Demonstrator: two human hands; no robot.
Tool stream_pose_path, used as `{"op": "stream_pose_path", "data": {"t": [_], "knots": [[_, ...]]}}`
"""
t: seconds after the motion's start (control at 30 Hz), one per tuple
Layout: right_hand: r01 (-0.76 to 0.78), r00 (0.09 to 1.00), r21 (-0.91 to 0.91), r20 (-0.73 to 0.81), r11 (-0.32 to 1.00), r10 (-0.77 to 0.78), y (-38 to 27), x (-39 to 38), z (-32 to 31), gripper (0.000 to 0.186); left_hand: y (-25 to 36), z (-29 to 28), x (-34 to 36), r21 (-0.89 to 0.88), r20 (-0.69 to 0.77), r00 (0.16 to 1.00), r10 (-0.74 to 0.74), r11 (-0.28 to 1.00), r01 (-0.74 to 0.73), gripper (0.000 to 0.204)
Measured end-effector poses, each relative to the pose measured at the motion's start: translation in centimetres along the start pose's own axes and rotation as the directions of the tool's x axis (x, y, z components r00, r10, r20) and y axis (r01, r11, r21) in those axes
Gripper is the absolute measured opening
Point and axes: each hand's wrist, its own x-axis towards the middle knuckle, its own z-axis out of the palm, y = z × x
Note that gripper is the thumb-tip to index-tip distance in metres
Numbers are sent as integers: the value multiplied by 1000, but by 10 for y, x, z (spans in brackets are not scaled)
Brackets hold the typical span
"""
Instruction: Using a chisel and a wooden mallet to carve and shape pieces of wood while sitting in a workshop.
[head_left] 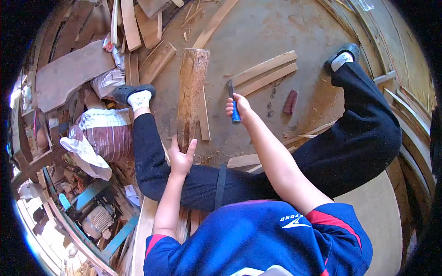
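Note:
A thick, rough-surfaced wooden post (pixel 191 87) stands out ahead of me, its near end by my left knee. My left hand (pixel 182 158) grips that near end, thumb on one side and fingers on the other. In my right hand (pixel 240 109) is a chisel (pixel 235 113) with a blue handle. Its dark metal blade points away from me, to the right of the post and apart from it. My fingers wrap round the handle.
Two pale wooden strips (pixel 264 72) lie on the floor beyond my right hand, with a reddish-brown block (pixel 290 102) nearer my right leg. Sacks (pixel 108 133) and a motor (pixel 98 221) crowd the left side. Long boards (pixel 410 156) curve along the right.

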Motion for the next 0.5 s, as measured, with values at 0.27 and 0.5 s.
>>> {"op": "stream_pose_path", "data": {"t": [0.27,0.5], "knots": [[45,999,116,1,992,-45,-23,-7,14,38,-1,4,1,-46,38,999,21,999,-19,41],[-26,1000,105,-2,994,27,-37,-13,18,35,5,10,-2,-55,22,997,-71,996,72,39]]}}
